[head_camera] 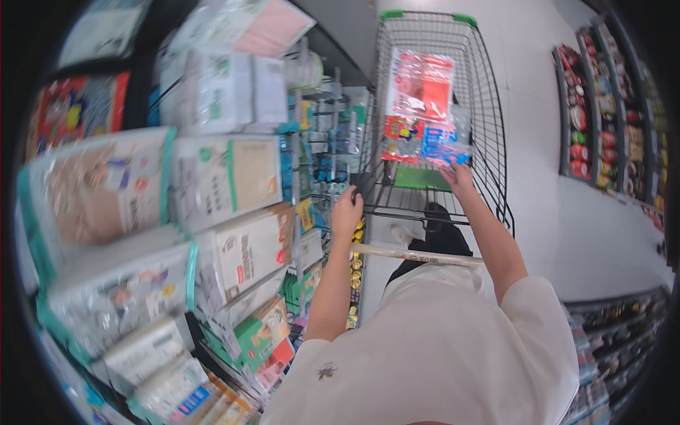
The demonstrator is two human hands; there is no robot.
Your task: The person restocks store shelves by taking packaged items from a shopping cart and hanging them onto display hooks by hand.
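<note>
My right hand (458,178) reaches into the near end of a wire shopping cart (491,127) and has its fingers on the lower edge of a blue and pink plastic package (440,142). Beside that package lies a red and grey package (402,139), and above both is a red and white clear-wrapped package (422,85). My left hand (348,210) is left of the cart, near a dark object at the shelf side; its fingers are curled and I cannot tell if they hold anything. The cart's handle bar (419,255) crosses in front of my body.
Close on the left stands a rack of hanging packaged textiles (228,180). A green panel (422,178) is at the cart's near end. Shelves of packaged goods (605,117) stand across the aisle floor (536,159) at right, with more shelves (616,340) at lower right.
</note>
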